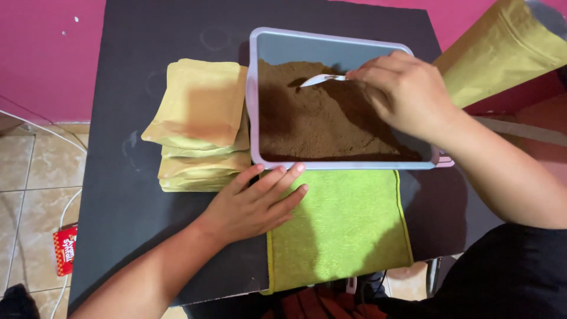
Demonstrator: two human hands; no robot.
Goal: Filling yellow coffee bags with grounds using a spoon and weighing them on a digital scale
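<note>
pink wall (41,53), beige tiled floor (23,177)

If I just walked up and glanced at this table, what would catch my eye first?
Probably the tray heaped with brown powder at the middle of the dark table, where the right hand dips a small white spoon. Left of it sits a stack of tan pouches. The left hand rests flat at the edge of a bright green cloth just below the tray.

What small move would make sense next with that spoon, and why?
Probably dip the spoon down into the powder: the right hand holds it with its bowl at the surface and looking empty, while the left hand rests flat beside the stacked pouches.
</note>
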